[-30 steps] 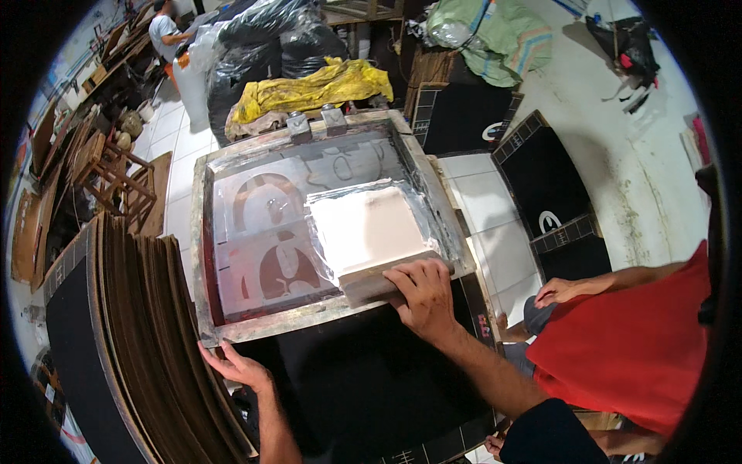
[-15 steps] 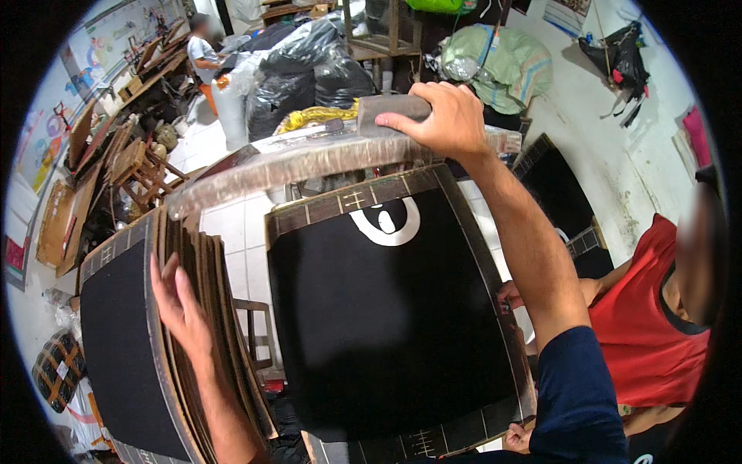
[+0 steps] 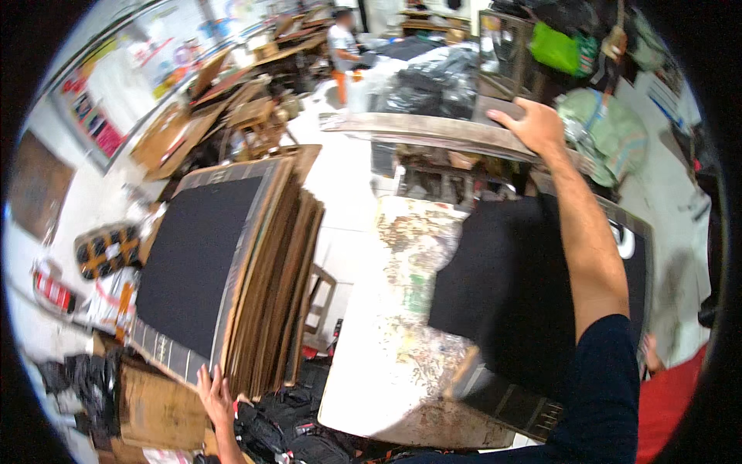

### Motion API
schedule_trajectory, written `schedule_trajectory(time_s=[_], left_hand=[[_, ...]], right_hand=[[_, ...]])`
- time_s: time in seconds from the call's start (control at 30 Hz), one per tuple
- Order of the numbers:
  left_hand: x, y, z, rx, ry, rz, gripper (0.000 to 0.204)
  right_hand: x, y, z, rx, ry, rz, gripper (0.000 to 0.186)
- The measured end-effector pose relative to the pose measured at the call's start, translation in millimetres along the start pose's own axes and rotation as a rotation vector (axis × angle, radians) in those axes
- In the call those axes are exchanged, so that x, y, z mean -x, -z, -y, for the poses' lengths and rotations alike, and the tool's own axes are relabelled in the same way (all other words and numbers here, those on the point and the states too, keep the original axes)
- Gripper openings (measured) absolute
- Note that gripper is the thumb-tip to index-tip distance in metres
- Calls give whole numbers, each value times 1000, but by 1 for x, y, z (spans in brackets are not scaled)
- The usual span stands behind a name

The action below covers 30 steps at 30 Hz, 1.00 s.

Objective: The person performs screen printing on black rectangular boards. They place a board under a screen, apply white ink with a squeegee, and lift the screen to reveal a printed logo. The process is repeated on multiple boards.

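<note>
My right hand (image 3: 533,127) grips the raised edge of a wooden screen-printing frame (image 3: 417,131), its thumb against a flat grey-brown block (image 3: 495,110). At the left, my left hand (image 3: 216,394) has its fingers stretched out at the near corner of the top board (image 3: 251,255) of a thick stack. Black fabric (image 3: 201,251) covers most of that board. Partly behind my right arm is another board (image 3: 502,393) with black fabric (image 3: 495,294) and a white printed shape. It lies at the right side of a paint-stained white table (image 3: 410,278).
A co-worker's hand (image 3: 653,356) and red shirt (image 3: 676,410) are at the right, by the board. Dark bags (image 3: 286,417) lie beneath the stack. Another person (image 3: 344,50) stands far back, near plastic-wrapped bundles (image 3: 433,81). A green sack (image 3: 603,135) sits beyond the frame.
My view has swung left. The printed board has shifted right, uncovering the white tabletop. My left hand has moved from beside the stack to the top board's near corner. My right hand still holds the frame.
</note>
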<state>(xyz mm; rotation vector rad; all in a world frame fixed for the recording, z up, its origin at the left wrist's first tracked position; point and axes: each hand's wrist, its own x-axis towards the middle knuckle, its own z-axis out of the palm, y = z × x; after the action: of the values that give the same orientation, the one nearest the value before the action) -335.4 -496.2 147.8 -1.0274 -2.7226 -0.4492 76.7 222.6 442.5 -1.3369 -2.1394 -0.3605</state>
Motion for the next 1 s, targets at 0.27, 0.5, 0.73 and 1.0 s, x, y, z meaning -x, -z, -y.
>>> schedule_trajectory(time_s=[0.27,0.5,0.73,1.0], left_hand=[[-38,64,-8,-112,-225,221,64],[-33,91,-154,-236,-352,123,69],[19,51,-148,108,-23,-249,55],[70,12,-50,295,853,-275,62]], right_hand=[[-16,10,0,-12,-19,73,87],[-21,7,-3,12,-49,40,90],[-32,0,-10,40,-54,26,91],[-43,-12,-24,54,-54,44,95]])
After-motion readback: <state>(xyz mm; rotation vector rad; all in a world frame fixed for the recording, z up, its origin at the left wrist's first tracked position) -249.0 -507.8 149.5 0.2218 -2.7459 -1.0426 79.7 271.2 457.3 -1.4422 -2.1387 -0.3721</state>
